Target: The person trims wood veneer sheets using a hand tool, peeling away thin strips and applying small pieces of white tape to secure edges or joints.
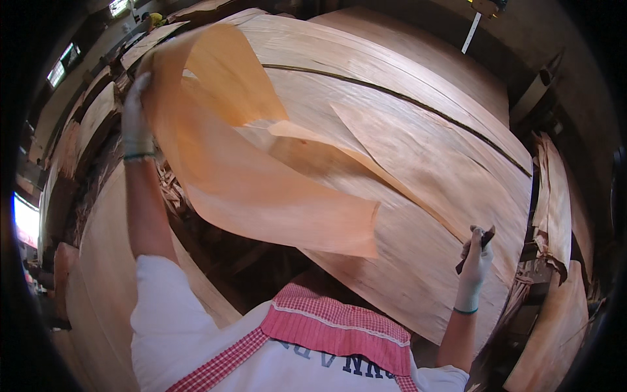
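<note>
My left hand (135, 116), in a white knit glove, is raised at the far left and grips the edge of a loose strip of wood veneer (261, 199). The strip is orange-tan, curls over in a loop at its top, and is blurred by motion; it hides part of my fingers. My right hand (475, 268), also gloved, is closed around a small dark tool, possibly a knife (488, 236). It is over the right end of a wide stack of pale veneer sheets (431, 150). A narrow, pointed veneer piece (362, 159) lies raised on that stack.
A long dark gap (398, 95) runs across the far part of the stack. Bent veneer pieces (552, 202) hang at the right. More sheets (101, 261) and torn scraps (171, 189) are at the left. A person in yellow (155, 19) is far back left.
</note>
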Available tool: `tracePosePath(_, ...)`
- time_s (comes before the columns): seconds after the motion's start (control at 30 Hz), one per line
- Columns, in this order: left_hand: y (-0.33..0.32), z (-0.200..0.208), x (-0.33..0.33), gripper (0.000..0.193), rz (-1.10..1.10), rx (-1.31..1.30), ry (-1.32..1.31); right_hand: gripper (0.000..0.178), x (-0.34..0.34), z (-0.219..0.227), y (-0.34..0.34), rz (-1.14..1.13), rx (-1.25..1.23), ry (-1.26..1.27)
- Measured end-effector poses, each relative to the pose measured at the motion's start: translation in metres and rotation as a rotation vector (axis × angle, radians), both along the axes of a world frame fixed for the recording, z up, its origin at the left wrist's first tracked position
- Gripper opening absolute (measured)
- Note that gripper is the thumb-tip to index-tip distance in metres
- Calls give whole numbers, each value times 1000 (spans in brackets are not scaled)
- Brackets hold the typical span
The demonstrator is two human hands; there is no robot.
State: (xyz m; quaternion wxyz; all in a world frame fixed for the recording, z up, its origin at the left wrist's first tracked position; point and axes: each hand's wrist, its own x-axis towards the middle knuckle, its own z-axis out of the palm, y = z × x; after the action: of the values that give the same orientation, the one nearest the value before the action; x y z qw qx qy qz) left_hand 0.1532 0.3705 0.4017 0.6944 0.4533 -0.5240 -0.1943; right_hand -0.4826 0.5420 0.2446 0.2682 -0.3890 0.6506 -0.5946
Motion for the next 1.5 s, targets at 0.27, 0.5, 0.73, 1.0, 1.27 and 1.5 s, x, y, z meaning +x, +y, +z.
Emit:
tracePosePath(0.27, -102, 122, 110, 34, -386, 6, -101, 47, 100, -62, -77, 395, 107, 91)
tracePosePath(0.5, -186, 146, 176, 44, -190, -497, -1454, 61, 246, -173, -156, 772, 247, 1030)
tracePosePath(0.73, -256, 152, 122, 33, -218, 349, -1490, 29, 202, -113, -145, 470, 202, 618)
tracePosePath(1.0, -432, 62, 207, 28, 126, 233, -1247, 31, 86, 0, -126, -134, 256, 878)
tracePosePath(1.27, -528, -68, 167, 30, 797, 709, -1388, 38, -56, 80, 30, -863, 368, 746)
tracePosePath(1.5, -451, -85, -141, 39, -111, -364, -1359, 40, -28, 79, -5, -854, 52, 222)
